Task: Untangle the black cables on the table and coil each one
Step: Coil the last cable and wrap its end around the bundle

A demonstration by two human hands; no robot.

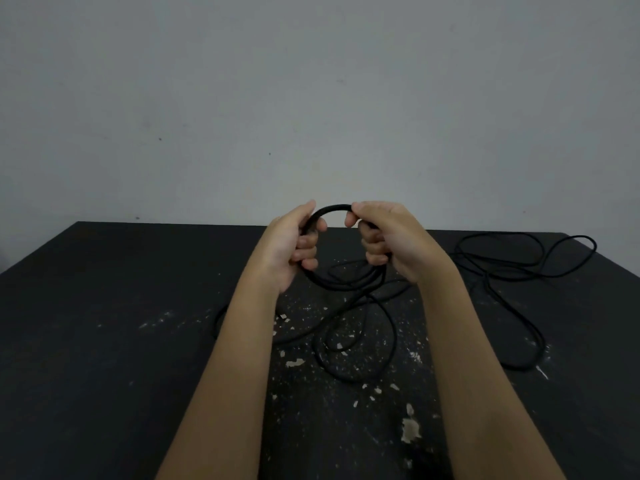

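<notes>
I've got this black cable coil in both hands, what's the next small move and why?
Probably slide the right hand down the trailing cable and gather one more loop into the coil, while the left hand holds it. The coil is raised off the table, but much trailing cable lies loose beneath it.

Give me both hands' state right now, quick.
Left hand: grips the left side of the coil.
Right hand: grips the coil's right side.
</notes>
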